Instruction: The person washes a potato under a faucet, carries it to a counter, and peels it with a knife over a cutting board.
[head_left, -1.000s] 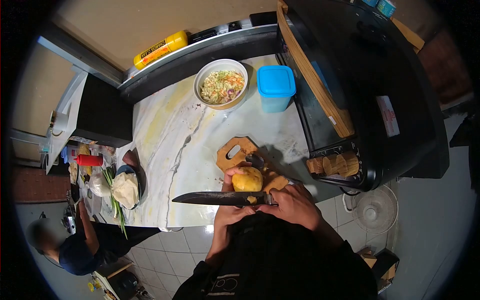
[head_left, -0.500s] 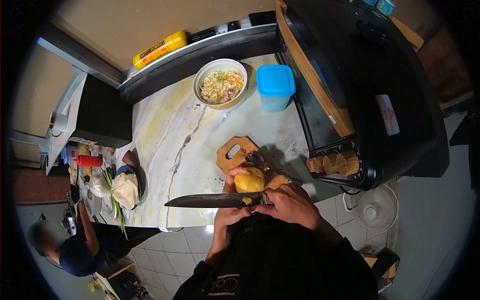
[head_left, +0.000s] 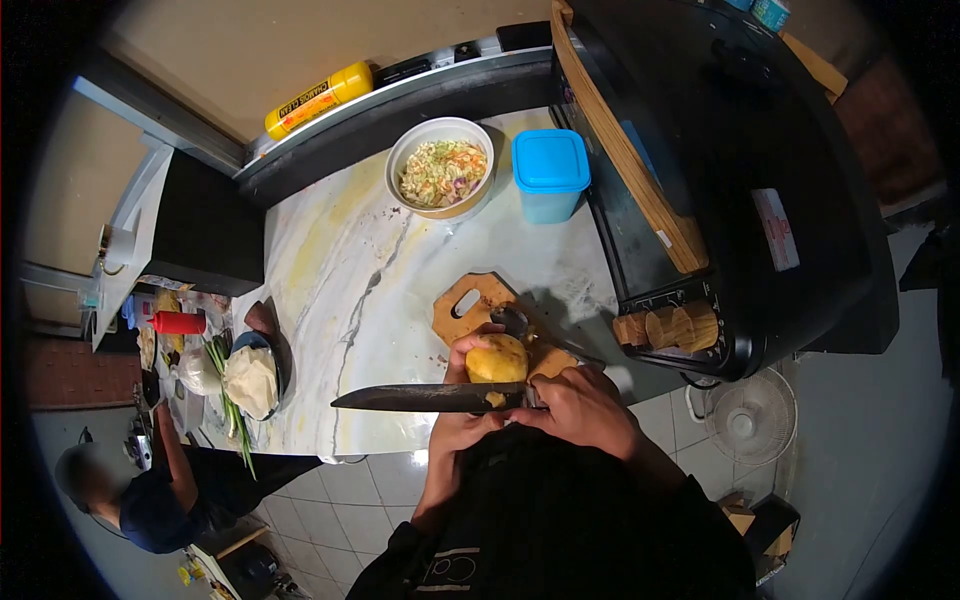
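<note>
My left hand is wrapped round a yellow potato, with brown patches of skin near its top. In my right hand is a large dark-bladed knife, its handle mostly hidden by the fingers. The blade lies level across the near side of the potato and points left; a small yellow piece sticks to it. Beneath and beyond the hands is a wooden cutting board with a cut-out handle. A dark rounded thing and brown scraps lie on it.
A bowl of shredded vegetables and a blue-lidded container stand at the back. A black oven fills the right. Left are spring onions and a plate's white wrapper. Another person stands at far left.
Almost nothing differs. The potato and knife have shifted very slightly in my hands, and both hands keep their grip.
</note>
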